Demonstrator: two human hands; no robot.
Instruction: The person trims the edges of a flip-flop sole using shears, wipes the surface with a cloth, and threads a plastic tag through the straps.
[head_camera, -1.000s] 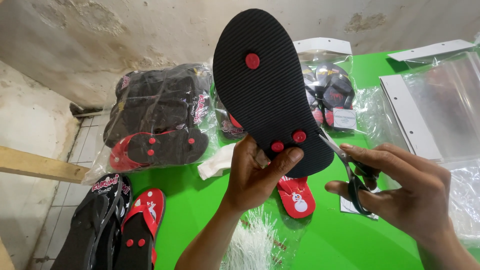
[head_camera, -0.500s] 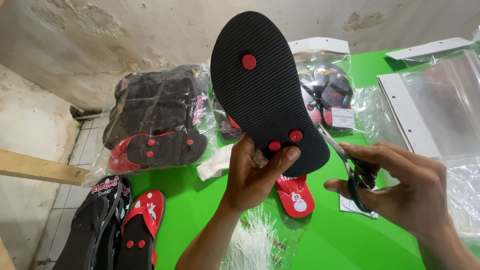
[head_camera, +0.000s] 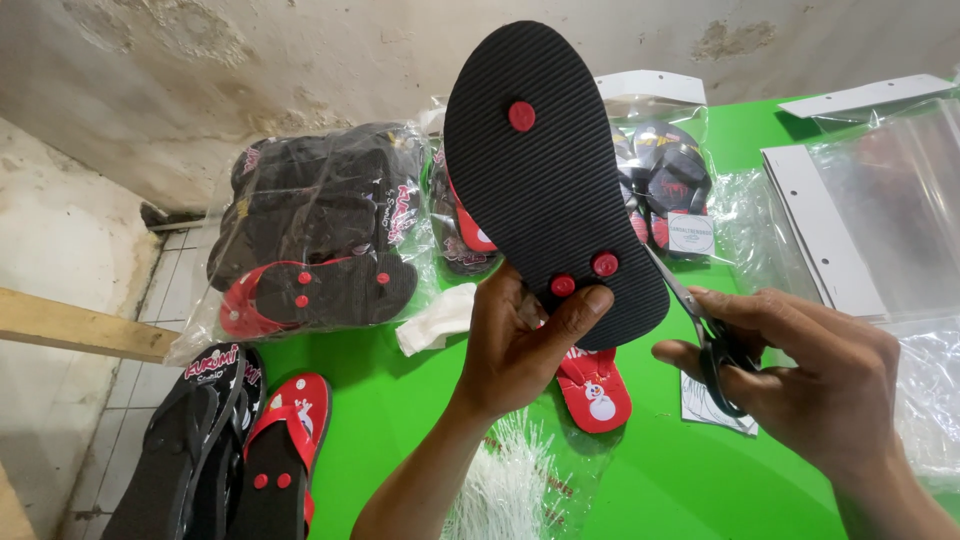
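Observation:
My left hand holds up a black flip-flop by its heel, sole toward me, with three red strap plugs showing. My right hand grips small scissors whose blades point up to the sandal's right edge near the heel. Behind the lifted heel, a second sandal's red top with a white figure lies on the green table.
Clear bags of black and red sandals lie at the table's back. Empty clear bags with white header cards are stacked at right. Loose sandals sit at the left edge, white plastic fasteners near me.
The sandal has tilted slightly and shifted left in my left hand. The scissors have stayed at its right edge near the heel.

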